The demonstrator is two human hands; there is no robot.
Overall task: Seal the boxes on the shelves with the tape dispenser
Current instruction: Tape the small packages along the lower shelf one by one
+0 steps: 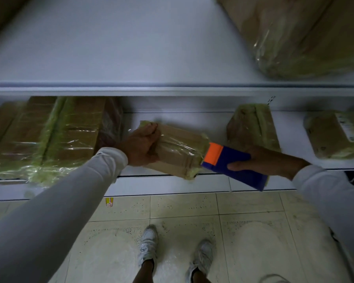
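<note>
Box (178, 151) sits on the lower shelf (290, 127), tilted, its near corner hanging past the shelf's front edge. Brown cardboard, clear tape wrapped across it (glossy, yellow-green at the ends).

Left hand (142, 145) is clenched around the box's left end, fingers curled over the top edge.

Dispenser (231, 165) is blue with an orange front; the orange end touches the box's right end, near the front corner. Right hand (260, 160) grasps the blue body, thumb along the near side, fingers behind it. Whether tape runs from it to the box is hard to tell, frame is soft there.

Both arms in white sleeves.

Same shelf, left: big box (47, 135) wrapped in the same tape, close beside the left hand. Right of the held box: small box (252, 127), also taped, then a parcel (335, 135) with a white label at the far right, apart from the others.

Upper shelf (131, 58): wrapped carton (298, 33) at the right.

Below: tile floor (182, 207), white sneakers (148, 245), a small yellow scrap (109, 201) by the shelf base.
</note>
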